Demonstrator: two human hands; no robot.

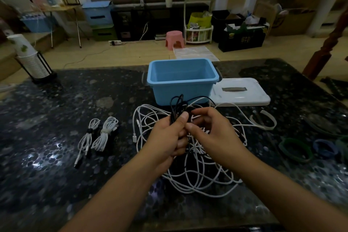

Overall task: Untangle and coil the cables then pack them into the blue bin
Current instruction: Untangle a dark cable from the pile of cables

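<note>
Black cable (176, 107) loops gathered in my clenched left hand (167, 135) before the blue bin (181, 81); right hand (211, 132) pinches a strand to coil.

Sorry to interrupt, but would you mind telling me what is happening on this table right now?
A person is sorting cables on a dark table. The left hand holds a bunch of black cable, and the right hand pinches at it close by, above a loose tangle of white cables. Two tied white bundles lie to the left. The blue bin looks empty, with its white lid beside it.
</note>
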